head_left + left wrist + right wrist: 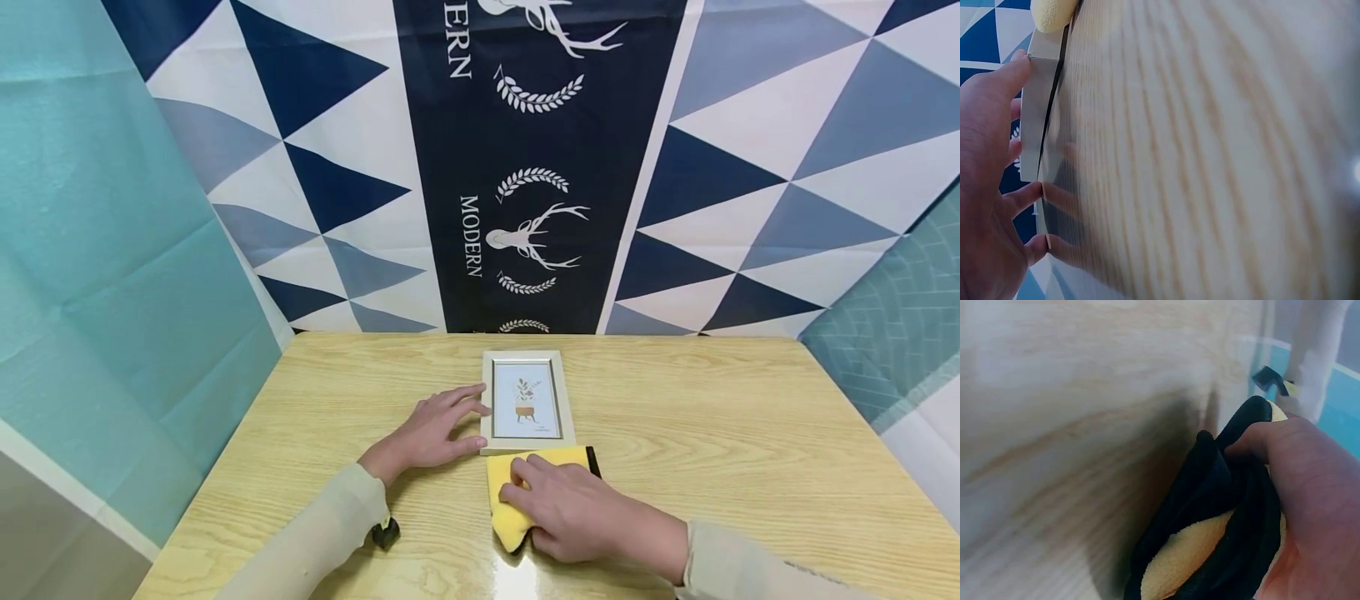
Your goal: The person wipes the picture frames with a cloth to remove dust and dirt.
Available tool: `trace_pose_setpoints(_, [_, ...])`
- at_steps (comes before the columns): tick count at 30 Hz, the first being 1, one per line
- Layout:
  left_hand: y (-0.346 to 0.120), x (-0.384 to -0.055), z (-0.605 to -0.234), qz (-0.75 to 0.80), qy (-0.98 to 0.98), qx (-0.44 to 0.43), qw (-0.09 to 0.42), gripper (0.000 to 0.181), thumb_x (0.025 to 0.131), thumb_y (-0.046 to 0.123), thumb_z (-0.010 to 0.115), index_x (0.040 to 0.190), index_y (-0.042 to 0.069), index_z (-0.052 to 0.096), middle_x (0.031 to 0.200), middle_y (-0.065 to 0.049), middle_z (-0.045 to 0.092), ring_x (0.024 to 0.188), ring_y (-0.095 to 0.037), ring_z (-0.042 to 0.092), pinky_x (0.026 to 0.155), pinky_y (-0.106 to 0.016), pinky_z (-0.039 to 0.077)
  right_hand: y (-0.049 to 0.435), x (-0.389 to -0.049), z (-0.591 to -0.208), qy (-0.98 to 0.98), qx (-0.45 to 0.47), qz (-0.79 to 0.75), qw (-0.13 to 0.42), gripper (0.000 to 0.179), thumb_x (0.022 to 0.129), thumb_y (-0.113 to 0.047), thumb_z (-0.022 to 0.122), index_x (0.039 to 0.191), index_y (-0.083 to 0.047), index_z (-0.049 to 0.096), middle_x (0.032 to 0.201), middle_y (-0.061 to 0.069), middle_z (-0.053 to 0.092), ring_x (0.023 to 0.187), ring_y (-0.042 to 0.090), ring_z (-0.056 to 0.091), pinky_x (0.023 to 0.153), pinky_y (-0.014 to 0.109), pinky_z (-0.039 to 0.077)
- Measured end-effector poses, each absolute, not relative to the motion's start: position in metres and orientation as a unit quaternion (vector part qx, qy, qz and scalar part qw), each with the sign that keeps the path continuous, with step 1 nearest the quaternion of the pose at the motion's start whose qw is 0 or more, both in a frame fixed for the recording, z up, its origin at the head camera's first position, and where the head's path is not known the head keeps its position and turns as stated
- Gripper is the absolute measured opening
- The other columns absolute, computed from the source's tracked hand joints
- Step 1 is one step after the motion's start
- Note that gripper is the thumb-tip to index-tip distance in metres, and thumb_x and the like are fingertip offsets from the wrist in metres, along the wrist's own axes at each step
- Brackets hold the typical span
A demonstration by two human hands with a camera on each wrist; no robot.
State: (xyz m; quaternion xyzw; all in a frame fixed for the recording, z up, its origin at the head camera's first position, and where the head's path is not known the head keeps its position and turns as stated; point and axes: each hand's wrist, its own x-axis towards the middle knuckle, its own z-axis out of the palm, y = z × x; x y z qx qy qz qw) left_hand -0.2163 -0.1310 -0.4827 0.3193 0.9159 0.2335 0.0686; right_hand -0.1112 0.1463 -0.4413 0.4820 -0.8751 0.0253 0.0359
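Observation:
A picture frame (525,400) with a pale border and a potted-plant print lies flat on the wooden table. My left hand (438,429) touches its left side, the thumb near the lower corner and the fingertips farther up. In the left wrist view, that hand (985,156) reaches along the frame's side edge (1038,112). Just below the frame, my right hand (573,508) grips a folded yellow cloth (510,525) with dark trim. The right wrist view shows the bunched cloth (1185,556) held under the thumb, its dark edging outward; the other fingers are hidden there.
The wooden table (720,417) runs back to a hanging with blue and white triangles and a dark deer-print band (525,150). A teal covering (135,250) borders the left side. A small dark object (386,532) sits at the left sleeve.

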Motion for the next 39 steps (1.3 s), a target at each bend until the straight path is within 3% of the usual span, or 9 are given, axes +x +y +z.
trace_pose_setpoints(7, [-0.129,-0.217,-0.482,0.230,0.919,0.313,0.071,0.050,0.110,0.054,0.064,0.152,0.026,0.066,0.186,-0.002,0.038,0.170,-0.038,0.041,0.128,-0.072,0.038,0.147,-0.109,-0.447,-0.872,0.488,0.015,0.041,0.049,0.087,-0.029,0.089,0.128,-0.024,0.062,0.115,-0.005,0.054,0.088,0.008,0.045,0.058,0.017,0.034])
trace_pose_setpoints(17, [-0.129,-0.215,-0.480,0.229,0.920,0.312,0.066,0.050,0.109,0.054,0.065,0.151,0.027,0.067,0.185,-0.002,0.039,0.171,-0.037,0.040,0.128,-0.074,0.038,0.147,-0.109,-0.449,-0.869,0.492,0.013,0.040,0.053,0.086,-0.033,0.087,0.132,-0.023,0.062,0.117,-0.005,0.055,0.092,0.007,0.047,0.063,0.017,0.038])
trace_pose_setpoints(23, [-0.128,-0.216,-0.477,0.231,0.919,0.311,0.067,0.049,0.107,0.055,0.067,0.148,0.028,0.068,0.184,-0.002,0.041,0.170,-0.037,0.043,0.129,-0.074,0.038,0.152,-0.111,-0.445,-0.865,0.500,0.034,0.037,0.053,0.095,-0.053,0.082,0.135,-0.025,0.062,0.120,-0.005,0.056,0.097,0.005,0.049,0.067,0.016,0.042])
trace_pose_setpoints(29, [-0.128,-0.217,-0.473,0.238,0.916,0.319,0.043,0.047,0.103,0.054,0.073,0.141,0.027,0.070,0.180,-0.003,0.047,0.166,-0.039,0.047,0.127,-0.074,0.041,0.157,-0.118,-0.437,-0.866,0.495,0.055,0.038,0.057,0.105,-0.072,0.065,0.135,-0.024,0.063,0.127,-0.004,0.059,0.101,0.006,0.053,0.070,0.018,0.048])
trace_pose_setpoints(33, [-0.127,-0.215,-0.472,0.243,0.915,0.319,0.035,0.050,0.101,0.055,0.076,0.143,0.027,0.069,0.180,-0.002,0.048,0.167,-0.037,0.046,0.128,-0.073,0.041,0.161,-0.122,-0.434,-0.876,0.477,0.066,0.028,0.058,0.107,-0.074,0.059,0.137,-0.025,0.065,0.132,-0.003,0.060,0.103,0.008,0.056,0.074,0.024,0.053])
trace_pose_setpoints(39, [-0.130,-0.207,-0.475,0.247,0.913,0.323,0.028,0.056,0.099,0.059,0.078,0.145,0.026,0.069,0.179,-0.001,0.050,0.166,-0.035,0.048,0.127,-0.071,0.042,0.172,-0.127,-0.433,-0.883,0.461,0.070,0.044,0.052,0.107,-0.070,0.062,0.135,-0.026,0.067,0.130,-0.005,0.061,0.103,0.007,0.055,0.076,0.026,0.052])
